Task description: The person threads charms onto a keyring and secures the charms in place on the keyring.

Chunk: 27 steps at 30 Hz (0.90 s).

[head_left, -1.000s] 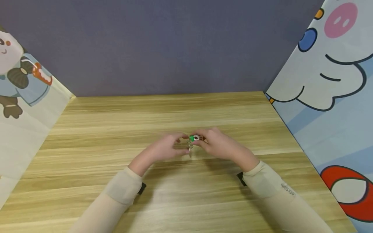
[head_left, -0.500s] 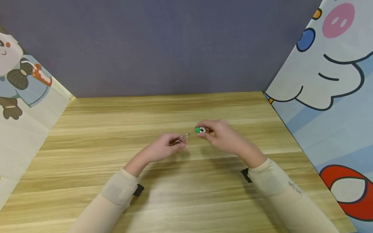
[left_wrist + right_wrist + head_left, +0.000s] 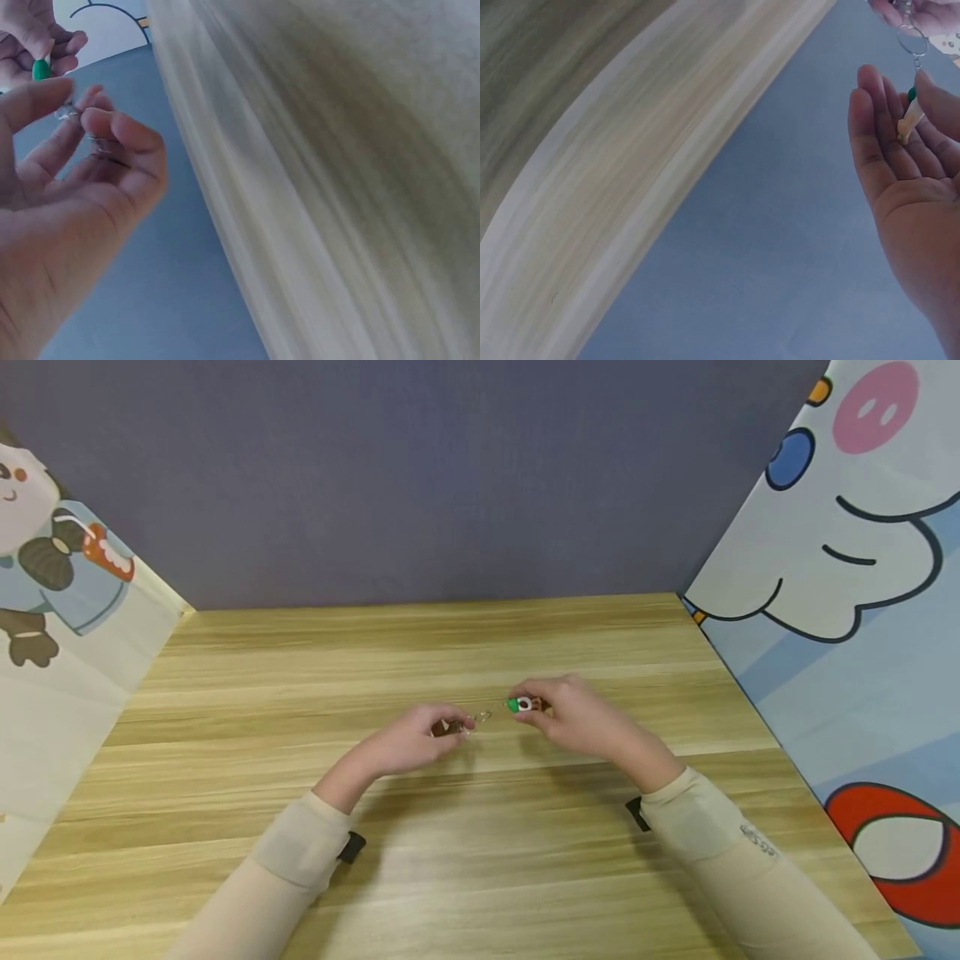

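Observation:
In the head view my right hand (image 3: 577, 717) pinches a small keychain figure (image 3: 523, 703), green at one end, white with a dark spot in the middle and brown beyond. A thin metal key ring (image 3: 915, 41) hangs off the figure's green end in the right wrist view. My left hand (image 3: 412, 742) is a short way to the left, with curled fingers gripping the metal chain parts (image 3: 67, 112). Those metal parts bridge the gap between both hands, above the table. The left fingers partly hide what they hold.
Beneath the hands lies a wood-grain table (image 3: 480, 860). A dark grey-blue panel (image 3: 435, 485) rises at its back edge. Cartoon-printed sheets stand at the left (image 3: 75, 693) and right (image 3: 840, 693). Both sleeves carry a dark strap piece near the cuff.
The hands have drawn apart, the left moving left and the right moving right with the figure. The left fingers have closed onto the metal parts. Over the last half second little has moved.

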Tool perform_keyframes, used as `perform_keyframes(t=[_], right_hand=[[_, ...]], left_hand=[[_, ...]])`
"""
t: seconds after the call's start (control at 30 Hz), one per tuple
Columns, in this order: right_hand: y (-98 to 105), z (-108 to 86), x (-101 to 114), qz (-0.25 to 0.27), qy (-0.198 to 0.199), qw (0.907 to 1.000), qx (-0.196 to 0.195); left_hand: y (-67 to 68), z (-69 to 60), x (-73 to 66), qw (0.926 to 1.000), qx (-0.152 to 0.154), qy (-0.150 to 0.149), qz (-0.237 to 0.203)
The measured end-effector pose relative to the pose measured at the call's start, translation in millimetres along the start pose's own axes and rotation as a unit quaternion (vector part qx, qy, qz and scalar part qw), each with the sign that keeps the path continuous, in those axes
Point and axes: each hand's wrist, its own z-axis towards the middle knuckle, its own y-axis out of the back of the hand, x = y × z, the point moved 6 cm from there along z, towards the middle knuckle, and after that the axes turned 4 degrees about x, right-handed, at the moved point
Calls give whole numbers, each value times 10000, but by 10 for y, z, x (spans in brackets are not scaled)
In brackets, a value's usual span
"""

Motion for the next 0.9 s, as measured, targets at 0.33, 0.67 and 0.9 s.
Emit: perform_keyframes(t=[0.33, 0.67, 0.9], right_hand=[[-93, 3, 8, -84, 63, 9999, 106], [-187, 17, -90, -19, -18, 10000, 83], [-273, 52, -220, -22, -208, 9996, 194]], left_hand=[[59, 20, -10, 9916, -582, 668, 941], [131, 18, 0, 9856, -950, 747, 1184], [112, 47, 25, 9854, -857, 529, 1372]])
